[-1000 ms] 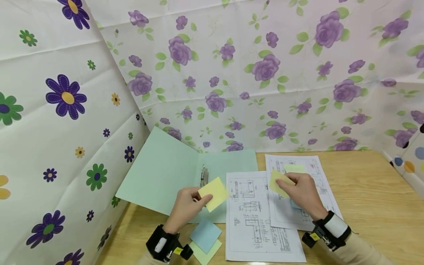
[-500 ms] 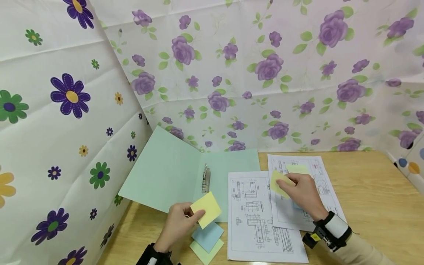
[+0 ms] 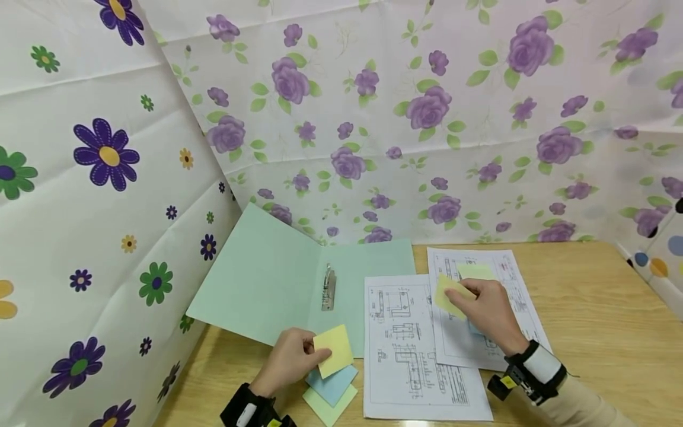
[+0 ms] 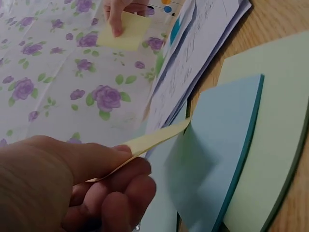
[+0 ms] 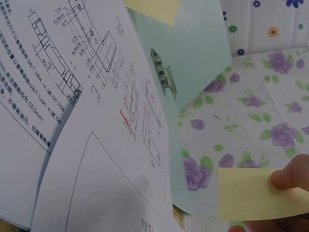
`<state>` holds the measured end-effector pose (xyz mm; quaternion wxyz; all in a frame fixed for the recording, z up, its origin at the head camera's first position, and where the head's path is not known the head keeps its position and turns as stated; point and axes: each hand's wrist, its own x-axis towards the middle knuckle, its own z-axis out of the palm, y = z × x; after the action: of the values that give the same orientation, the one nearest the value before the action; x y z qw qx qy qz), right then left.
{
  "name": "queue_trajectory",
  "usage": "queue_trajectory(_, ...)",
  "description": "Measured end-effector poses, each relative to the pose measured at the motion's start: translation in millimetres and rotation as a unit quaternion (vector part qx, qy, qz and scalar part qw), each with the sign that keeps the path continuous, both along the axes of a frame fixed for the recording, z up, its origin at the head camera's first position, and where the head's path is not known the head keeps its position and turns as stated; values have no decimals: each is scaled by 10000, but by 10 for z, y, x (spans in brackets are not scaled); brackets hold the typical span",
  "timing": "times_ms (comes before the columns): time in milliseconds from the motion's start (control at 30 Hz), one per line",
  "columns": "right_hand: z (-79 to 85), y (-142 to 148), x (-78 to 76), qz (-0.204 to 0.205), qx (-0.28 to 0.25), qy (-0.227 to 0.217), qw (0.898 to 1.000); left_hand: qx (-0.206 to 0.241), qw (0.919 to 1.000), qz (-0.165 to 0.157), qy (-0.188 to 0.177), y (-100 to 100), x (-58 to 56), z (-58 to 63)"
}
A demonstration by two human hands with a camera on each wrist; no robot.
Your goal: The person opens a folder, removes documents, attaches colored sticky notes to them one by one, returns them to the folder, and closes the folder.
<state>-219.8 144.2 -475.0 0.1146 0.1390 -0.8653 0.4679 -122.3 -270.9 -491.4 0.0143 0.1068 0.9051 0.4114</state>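
My left hand (image 3: 292, 359) pinches a yellow sticky note pad (image 3: 335, 351) between thumb and fingers. In the left wrist view that pad (image 4: 157, 137) looks thin and tilted, its far edge at the blue sticky note pad (image 4: 224, 130); contact is unclear. The blue pad lies on a pale green sticky note pad (image 3: 326, 409), both on the table. A yellow sticky note (image 3: 449, 296) is pinched in my right hand (image 3: 488, 311), above the drawing sheets (image 3: 453, 350). Another pale yellow note (image 3: 476, 271) lies on those sheets, and a blue one (image 3: 474, 327) is mostly hidden under the hand.
A mint green folder (image 3: 267, 279) stands spread at the back left, its metal clip (image 3: 328, 289) exposed. A stack of printed drawings (image 3: 392, 379) overlaps its right side. Wooden tabletop (image 3: 603, 320) extends to the right. Flowered cloth (image 3: 395, 118) hangs behind.
My left hand has come down toward me with its yellow pad, from in front of the folder clip to over the blue pad. The right hand has stayed in place.
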Motion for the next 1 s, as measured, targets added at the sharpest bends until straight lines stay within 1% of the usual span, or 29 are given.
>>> queue_trajectory(33, -4, 3, 3, 3, -2, 2, 10000, -20, 9999, -138, -42, -12, -32, -31)
queue_trajectory(100, -7, 8, 10, 11, -20, -13, 10000, -163, 9990, -383, -159, -49, -112, -131)
queue_trajectory(133, -8, 11, 14, 14, -28, -21, 10000, -261, 9983, -503, -129, -60, -143, -163)
queue_trajectory(167, -9, 15, 19, 6, -45, -31, 10000, -397, 9974, -596, -105, -81, -186, -222)
queue_trajectory(267, -9, 25, 33, -13, -71, -51, 10000, -797, 9939, -760, 97, -95, -268, -302)
queue_trajectory(333, -12, 31, 37, -15, -58, -22, 10000, -889, 9928, -788, 169, -72, -282, -270)
queue_trajectory(367, -14, 33, 37, -20, -45, 3, 10000, -1021, 9912, -812, 226, -73, -301, -286)
queue_trajectory(400, -15, 36, 36, -22, -30, 38, 10000, -1059, 9907, -800, 290, -54, -299, -254)
queue_trajectory(500, -20, 48, 35, -31, 16, 80, 10000, -1354, 9883, -603, 362, -44, -317, -248)
queue_trajectory(533, -17, 48, 33, -38, 24, 93, 9999, -1477, 9869, -496, 413, -53, -321, -262)
queue_trajectory(600, -9, 51, 31, -46, 32, 90, 9999, -1686, 9848, -211, 373, -54, -319, -281)
queue_trajectory(667, -5, 53, 31, -52, 48, 75, 9999, -1940, 9803, 49, 367, -59, -321, -323)
queue_trajectory(767, -1, 52, 29, -47, 51, 64, 10000, -2077, 9768, 305, 412, -24, -297, -289)
queue_trajectory(833, 0, 49, 28, -37, 51, 88, 9999, -2046, 9770, 365, 478, -2, -281, -242)
queue_trajectory(900, -1, 47, 27, -21, 58, 161, 9999, -1980, 9782, 387, 488, 8, -284, -220)
queue_trajectory(1000, 4, 47, 30, -1, 103, 342, 9994, -1828, 9792, 372, 796, 9, -315, -225)
